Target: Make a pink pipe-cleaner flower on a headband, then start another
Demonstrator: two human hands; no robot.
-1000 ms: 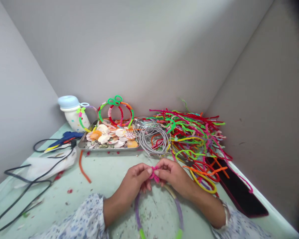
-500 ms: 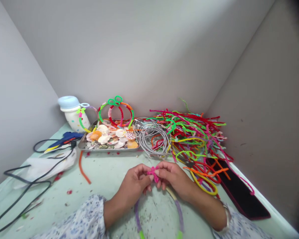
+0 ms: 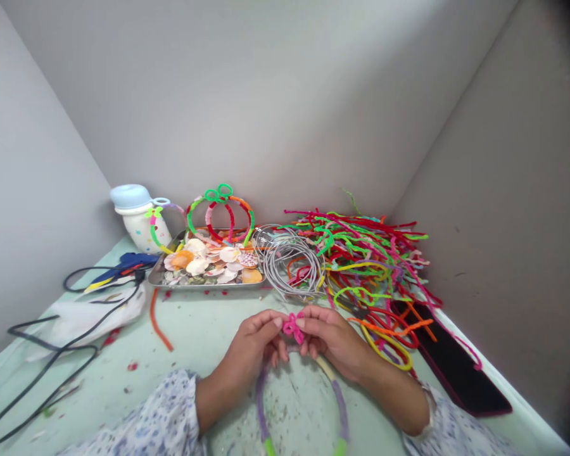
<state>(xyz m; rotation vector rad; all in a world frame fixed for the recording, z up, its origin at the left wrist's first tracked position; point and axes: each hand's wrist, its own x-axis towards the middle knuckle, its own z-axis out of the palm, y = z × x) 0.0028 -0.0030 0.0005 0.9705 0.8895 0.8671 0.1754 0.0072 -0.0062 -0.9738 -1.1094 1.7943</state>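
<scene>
Both of my hands meet over the pale green table (image 3: 194, 342). My left hand (image 3: 256, 348) and my right hand (image 3: 330, 339) pinch a small pink pipe-cleaner bow (image 3: 292, 328) at the top of a headband (image 3: 342, 405) wrapped in purple, yellow and green pipe cleaner. The band arches down from the bow toward me, its two ends reaching the lower edge of the view. The fingers of both hands are closed on the bow.
A metal tray of seashells (image 3: 209, 263) stands behind, with wrapped headbands (image 3: 221, 209) upright and bare grey headbands (image 3: 292, 259) beside it. A heap of coloured pipe cleaners (image 3: 370, 266) lies right, a dark phone (image 3: 451, 367) near it. A glue gun (image 3: 123, 265), cable (image 3: 52, 354), white jar (image 3: 135, 215) lie left.
My hands have shifted slightly while working the pink bow, which now shows clearer loops. Nothing else on the table has moved.
</scene>
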